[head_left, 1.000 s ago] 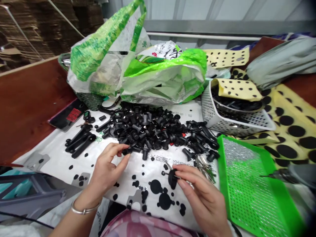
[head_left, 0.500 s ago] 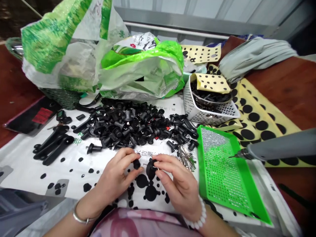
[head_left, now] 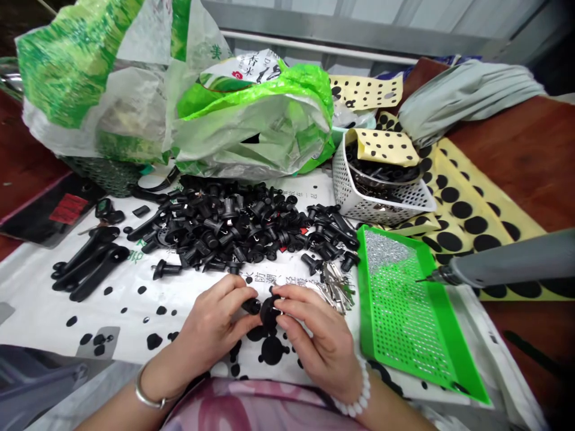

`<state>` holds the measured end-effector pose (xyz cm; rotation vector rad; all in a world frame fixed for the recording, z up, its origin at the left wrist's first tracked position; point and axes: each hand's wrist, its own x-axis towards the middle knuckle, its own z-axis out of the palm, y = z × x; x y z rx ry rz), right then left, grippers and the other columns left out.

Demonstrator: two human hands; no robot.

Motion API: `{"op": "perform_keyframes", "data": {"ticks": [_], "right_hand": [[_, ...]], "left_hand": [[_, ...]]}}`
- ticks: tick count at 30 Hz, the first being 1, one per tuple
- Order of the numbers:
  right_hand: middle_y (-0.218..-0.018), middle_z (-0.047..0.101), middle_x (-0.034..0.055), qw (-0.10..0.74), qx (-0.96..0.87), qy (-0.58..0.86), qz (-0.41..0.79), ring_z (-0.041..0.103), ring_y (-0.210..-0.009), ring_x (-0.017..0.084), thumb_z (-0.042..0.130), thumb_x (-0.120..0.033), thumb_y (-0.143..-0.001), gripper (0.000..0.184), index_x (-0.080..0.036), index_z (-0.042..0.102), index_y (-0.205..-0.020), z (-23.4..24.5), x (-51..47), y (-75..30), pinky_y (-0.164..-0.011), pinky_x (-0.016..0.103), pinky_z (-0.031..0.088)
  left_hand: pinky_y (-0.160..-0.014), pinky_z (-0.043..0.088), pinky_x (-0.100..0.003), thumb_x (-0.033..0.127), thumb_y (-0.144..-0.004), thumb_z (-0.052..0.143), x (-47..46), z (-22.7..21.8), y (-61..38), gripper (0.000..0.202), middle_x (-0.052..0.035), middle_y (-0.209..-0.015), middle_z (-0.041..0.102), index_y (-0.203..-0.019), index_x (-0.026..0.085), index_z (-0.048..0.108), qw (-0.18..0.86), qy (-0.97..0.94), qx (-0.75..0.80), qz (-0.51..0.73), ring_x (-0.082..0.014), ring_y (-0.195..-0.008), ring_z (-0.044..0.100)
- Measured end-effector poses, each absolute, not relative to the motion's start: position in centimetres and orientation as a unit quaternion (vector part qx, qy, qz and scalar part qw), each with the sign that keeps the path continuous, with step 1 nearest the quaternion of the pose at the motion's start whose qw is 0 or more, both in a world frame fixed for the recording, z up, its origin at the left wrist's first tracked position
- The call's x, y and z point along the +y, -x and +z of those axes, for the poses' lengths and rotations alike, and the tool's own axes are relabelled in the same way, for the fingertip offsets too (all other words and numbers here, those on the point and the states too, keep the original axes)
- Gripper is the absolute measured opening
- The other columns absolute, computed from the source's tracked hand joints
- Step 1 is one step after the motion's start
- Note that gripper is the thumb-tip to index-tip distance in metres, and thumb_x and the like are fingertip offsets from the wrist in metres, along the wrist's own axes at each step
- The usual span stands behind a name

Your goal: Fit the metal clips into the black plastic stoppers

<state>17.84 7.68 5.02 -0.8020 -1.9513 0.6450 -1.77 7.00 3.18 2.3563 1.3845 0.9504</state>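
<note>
My left hand point(head_left: 215, 320) pinches a small black plastic peg point(head_left: 251, 306) between thumb and fingers. My right hand point(head_left: 314, 335) grips a round black plastic cap point(head_left: 268, 312) right beside it, and the two pieces meet between my hands. Just beyond my fingers lies a big heap of similar black plastic parts point(head_left: 233, 224) on a white printed sheet point(head_left: 135, 299). Small metal pieces point(head_left: 335, 287) lie by my right hand.
A green perforated tray point(head_left: 404, 311) sits at the right, a grey electric screwdriver point(head_left: 503, 266) hanging over it. A white basket point(head_left: 381, 197) of black parts stands behind. Green-and-white plastic bags point(head_left: 179, 102), long black handles point(head_left: 90, 266) and yellow sheets with black discs point(head_left: 471, 215) surround the heap.
My left hand brought a peg from the heap toward my body, and my right hand moved left with the cap. The two pieces now touch. The view swung rightward.
</note>
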Motion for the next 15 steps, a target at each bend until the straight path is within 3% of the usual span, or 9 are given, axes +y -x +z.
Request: {"op": "perform_keyframes", "data": {"ticks": [4,7,12,15], "right_hand": [[-0.104,0.065,0.0144,0.423,-0.822,0.307,0.227,0.062,-0.098,0.019,0.054,-0.005,-0.082,0.022,-0.012,0.061,-0.102,4.9,7.6,-17.6,-0.082,0.031,0.054],[-0.103,0.065,0.0125,0.422,-0.803,0.313,0.281,0.061,-0.097,0.018,0.052,-0.006,-0.083,0.020,-0.013,0.062,-0.100,5.0,7.9,-17.5,-0.083,0.029,0.053],[-0.100,0.066,0.0078,0.405,-0.775,0.361,0.325,0.062,-0.095,0.016,0.051,-0.012,-0.086,0.018,-0.017,0.061,-0.099,4.3,8.1,-18.1,-0.085,0.027,0.052],[-0.102,0.065,0.0080,0.379,-0.791,0.361,0.317,0.062,-0.097,0.017,0.053,-0.015,-0.086,0.016,-0.018,0.060,-0.100,3.4,8.1,-18.9,-0.085,0.027,0.052]], "left_hand": [[-0.064,0.049,-0.025,0.016,-0.087,0.045,6.9,3.4,1.2,0.013,-0.0069,-0.086,0.057,-0.095,0.016,0.056,0.090,-0.831,0.450,0.315,-0.0160,-0.074,0.057],[-0.062,0.048,-0.025,0.025,-0.090,0.043,7.0,3.4,0.7,0.016,-0.0070,-0.084,0.059,-0.090,0.015,0.055,0.091,-0.848,0.427,0.299,-0.0162,-0.072,0.058],[-0.054,0.042,-0.023,0.049,-0.082,0.053,7.1,3.3,0.3,0.034,0.0006,-0.067,0.058,-0.090,0.016,0.056,0.191,-0.823,0.455,0.281,-0.0130,-0.058,0.054],[-0.058,0.041,-0.022,0.046,-0.082,0.056,7.0,4.2,0.3,0.030,0.0007,-0.068,0.057,-0.087,0.017,0.060,0.288,-0.782,0.477,0.279,-0.0123,-0.062,0.053]]}}
